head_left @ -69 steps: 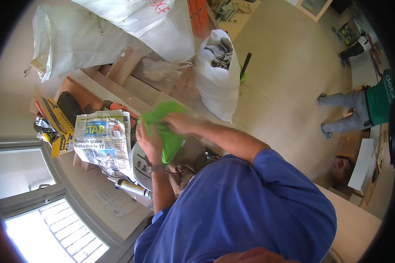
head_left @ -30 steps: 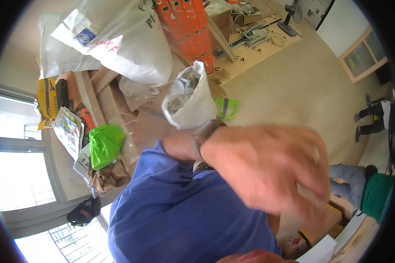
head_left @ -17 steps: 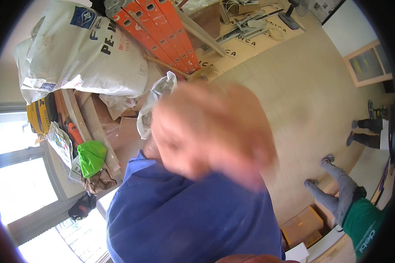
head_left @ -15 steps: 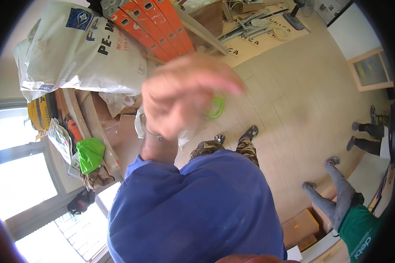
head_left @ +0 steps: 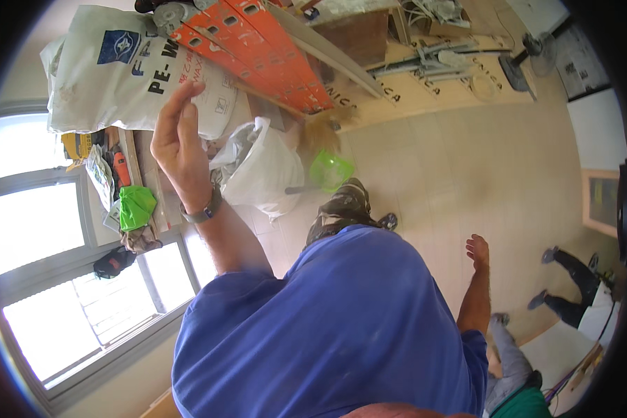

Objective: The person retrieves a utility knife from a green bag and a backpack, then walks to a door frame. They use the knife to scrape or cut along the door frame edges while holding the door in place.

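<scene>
My left hand [head_left: 180,139], with a watch [head_left: 205,209] on its wrist, is raised with fingers stretched out and holds nothing. Behind its fingertips in the view lies a big white printed sack [head_left: 111,83]; whether they touch cannot be told. Just right of that wrist, a white plastic bag [head_left: 268,174] stands on the floor, stuffed and open at the top. My right hand [head_left: 478,252] hangs out to the right, empty, its fingers loosely apart. A green plastic item [head_left: 331,171] like a dustpan lies near my foot.
Orange, paint-spotted metal ladder [head_left: 251,49] leans beside the sack. Cardboard [head_left: 425,90] with metal strips covers the far floor, next to a fan [head_left: 526,59]. On the left, a green bag [head_left: 137,207] sits by the windows. Two people [head_left: 571,299] are at lower right.
My left hand has swung from the middle to the left, toward the sack. My right hand has come into view. My feet have shifted, and the white bag shows more fully.
</scene>
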Demonstrator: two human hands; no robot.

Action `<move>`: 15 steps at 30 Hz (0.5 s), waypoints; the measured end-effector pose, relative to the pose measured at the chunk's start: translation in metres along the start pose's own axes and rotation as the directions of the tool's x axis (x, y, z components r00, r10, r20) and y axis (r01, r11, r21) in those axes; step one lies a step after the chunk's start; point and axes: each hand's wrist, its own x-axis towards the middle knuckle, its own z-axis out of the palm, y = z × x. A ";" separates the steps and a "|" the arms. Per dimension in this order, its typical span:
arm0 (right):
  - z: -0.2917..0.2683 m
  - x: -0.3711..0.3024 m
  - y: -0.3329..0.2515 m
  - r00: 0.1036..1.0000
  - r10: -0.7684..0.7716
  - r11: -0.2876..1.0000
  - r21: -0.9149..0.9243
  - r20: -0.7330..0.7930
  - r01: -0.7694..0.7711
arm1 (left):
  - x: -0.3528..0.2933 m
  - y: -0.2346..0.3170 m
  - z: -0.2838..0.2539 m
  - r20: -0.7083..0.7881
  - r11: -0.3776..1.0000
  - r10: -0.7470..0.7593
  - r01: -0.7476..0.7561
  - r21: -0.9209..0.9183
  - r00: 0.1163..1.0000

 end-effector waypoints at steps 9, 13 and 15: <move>0.108 0.104 -0.146 0.941 -0.056 0.949 -0.275 0.333 0.154 | 0.050 -0.064 0.031 -0.218 0.997 -0.012 0.029 0.073 0.976; 0.168 0.150 -0.108 0.773 -0.493 0.623 -0.458 0.399 0.634 | 0.128 -0.092 0.071 -0.221 1.000 0.010 -0.003 0.029 0.975; 0.185 0.113 -0.209 0.787 -0.465 0.715 -0.353 0.406 0.604 | 0.146 -0.094 0.068 -0.307 0.993 0.023 0.013 0.116 0.951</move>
